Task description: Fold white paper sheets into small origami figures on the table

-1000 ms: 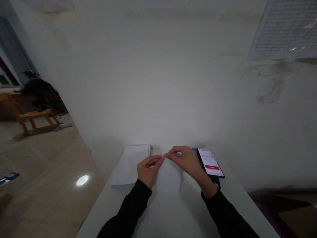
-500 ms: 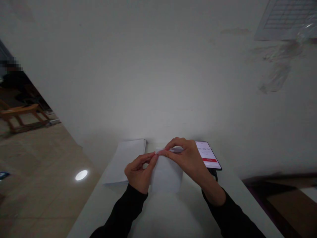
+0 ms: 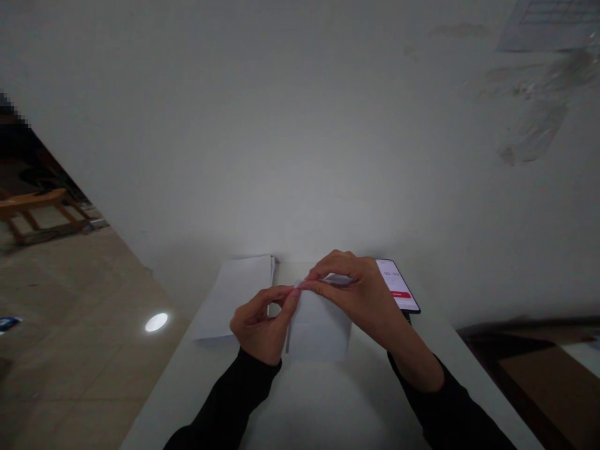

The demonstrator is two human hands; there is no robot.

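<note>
A white sheet of paper [image 3: 319, 328] with a faint crease hangs or rests above the white table, its far edge pinched in both hands. My left hand [image 3: 263, 322] grips that edge near its left corner between thumb and fingers. Close beside it, my right hand [image 3: 360, 294] pinches the same edge, thumb on the near side, and a bit of paper shows inside its curled fingers. The two sets of fingertips almost touch. Whether the paper's near end lies on the table I cannot tell.
Behind my left hand lies a stack of white paper [image 3: 234, 294]. A phone [image 3: 398, 287] with a lit timer screen is partly hidden by my right hand. The white table [image 3: 323, 406] meets a grey wall [image 3: 300, 137]. A wooden stool [image 3: 42, 203] stands on the tiled floor at left.
The view has shifted slightly. Both hands keep their pinch on the paper's far edge, and the sheet's lower part has swung a little, showing a thin gap at its left side.
</note>
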